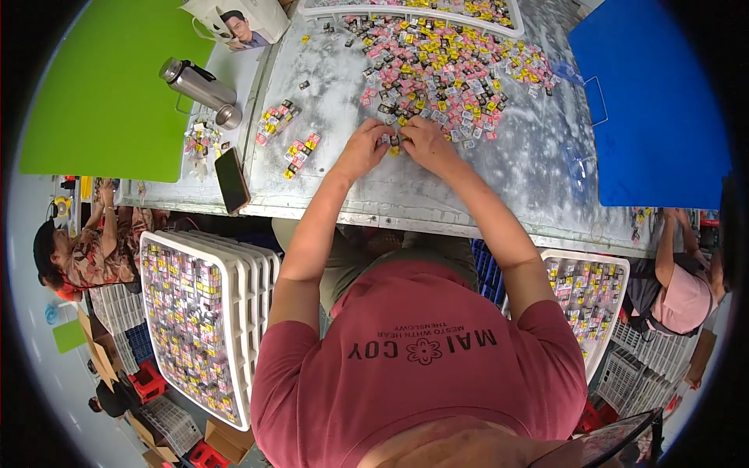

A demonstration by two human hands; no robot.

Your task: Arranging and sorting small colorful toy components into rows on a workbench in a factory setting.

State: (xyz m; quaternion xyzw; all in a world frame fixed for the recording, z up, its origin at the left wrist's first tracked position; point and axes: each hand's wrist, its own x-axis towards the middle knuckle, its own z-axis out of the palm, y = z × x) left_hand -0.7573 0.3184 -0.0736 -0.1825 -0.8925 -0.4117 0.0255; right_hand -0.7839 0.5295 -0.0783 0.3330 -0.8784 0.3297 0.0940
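Note:
At the near edge of a large heap of small square pieces (437, 66) in pink, yellow, black and grey, my two hands work close together. My left hand (363, 152) is closed, its fingertips pinching a small square piece (384, 140). Facing it, my right hand (429, 146) has its fingers bent together at the same little cluster, and a yellow piece (394, 151) shows just below. The fingertips partly hide what they hold. To the left, a joined strip of square pieces (302, 155) and a larger block of them (277, 122) lie on the metal table (343, 191).
A white tray (515, 23) of pieces stands beyond the heap. On the left are a phone (232, 181), a steel flask (195, 84), its cup (228, 117), a bag (234, 19) and a green board (117, 93). A blue board (655, 101) lies right. Filled crates (226, 312) flank me; other people sit both sides.

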